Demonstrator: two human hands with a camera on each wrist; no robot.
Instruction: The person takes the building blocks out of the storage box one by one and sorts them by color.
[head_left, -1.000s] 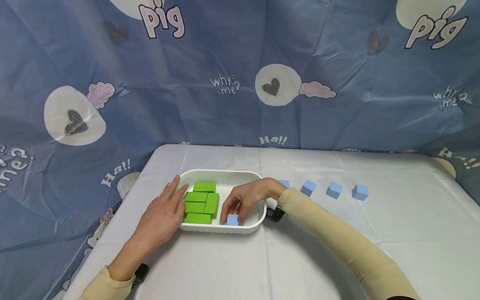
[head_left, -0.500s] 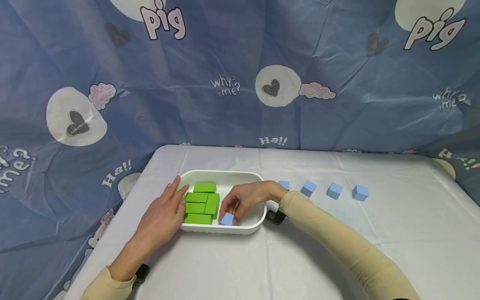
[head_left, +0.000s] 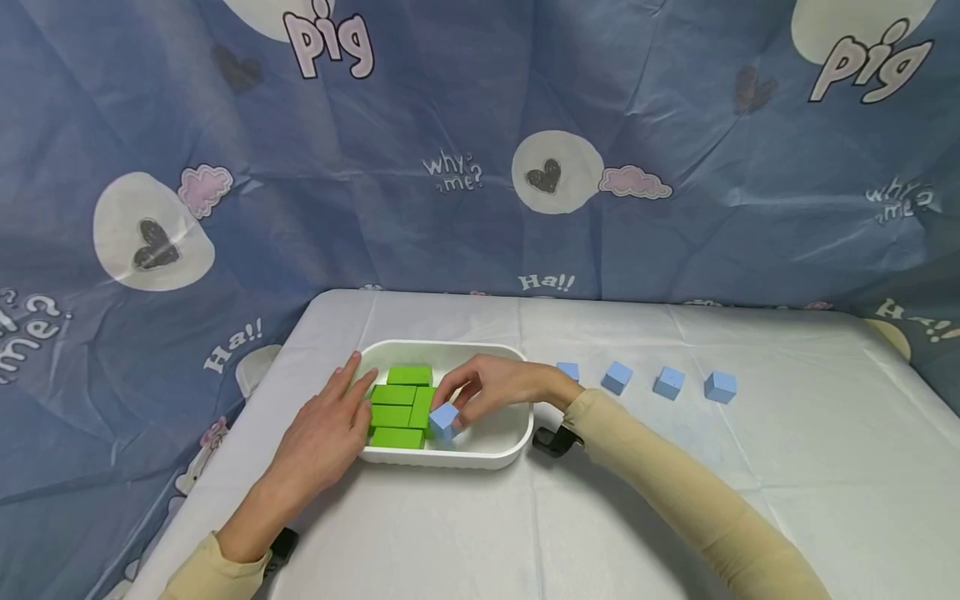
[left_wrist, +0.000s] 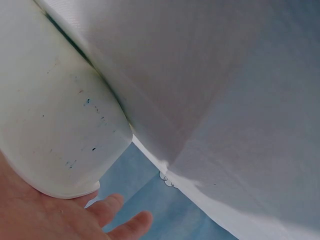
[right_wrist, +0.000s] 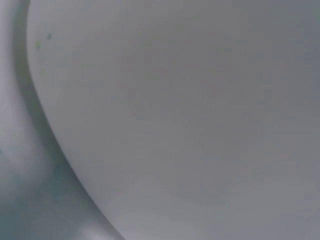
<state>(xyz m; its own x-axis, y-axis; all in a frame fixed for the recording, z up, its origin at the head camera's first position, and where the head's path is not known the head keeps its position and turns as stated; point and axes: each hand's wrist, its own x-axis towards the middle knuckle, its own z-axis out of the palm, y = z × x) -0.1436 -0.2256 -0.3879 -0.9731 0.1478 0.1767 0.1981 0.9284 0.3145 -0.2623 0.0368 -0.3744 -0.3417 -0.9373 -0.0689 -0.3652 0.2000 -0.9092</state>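
A white tray point(head_left: 480, 461) lies on the table, its left half packed with several flat green blocks point(head_left: 390, 416). Between thumb and fingers, my right hand point(head_left: 487, 390) pinches a light blue cube point(head_left: 444, 421), tilted and overlapping the right side of the green blocks in the head view. My left hand point(head_left: 322, 425) rests along the tray's left end with fingers extended. In the left wrist view, that palm lies against the tray wall point(left_wrist: 65, 115), two fingertips point(left_wrist: 142, 218) spread past it. Only pale tray wall and cloth show in the right wrist view; the right hand is hidden there.
Several more light blue cubes point(head_left: 669, 382) stand in a row right of the tray, the leftmost cube point(head_left: 567, 372) partly hidden behind the right wrist. White cloth covers the table point(head_left: 637, 533). A blue printed curtain point(head_left: 420, 108) hangs behind and down the left side.
My right hand has raised the blue cube from near the tray's front wall and shifted it left, up against the green blocks in view, tilting it. My left hand stays put.
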